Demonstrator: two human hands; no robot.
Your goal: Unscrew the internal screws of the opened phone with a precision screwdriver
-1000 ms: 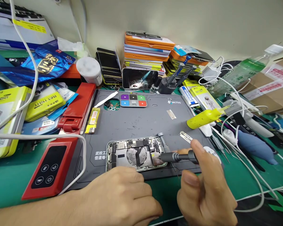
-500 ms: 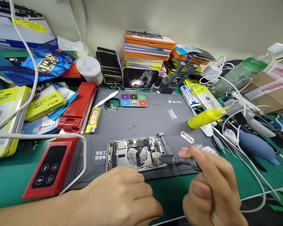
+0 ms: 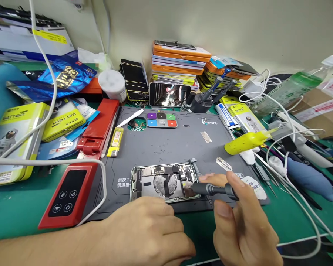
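Fingers [image 3: 233,184] around screwdriver [image 3: 211,189], tip hidden

1. A green bench [image 3: 22,207] carries a grey work mat [image 3: 169,147], just ahead of the left hand [image 3: 144,236].
2. A red device [image 3: 68,194] lies left of that hand, a white cable [image 3: 44,161] across its far end.
3. Yellow battery boxes [image 3: 13,140] sit further left.
4. White cables [image 3: 302,207] trail right of the right hand [image 3: 244,229].
5. Stacked orange cases [image 3: 180,61] stand far beyond both hands.
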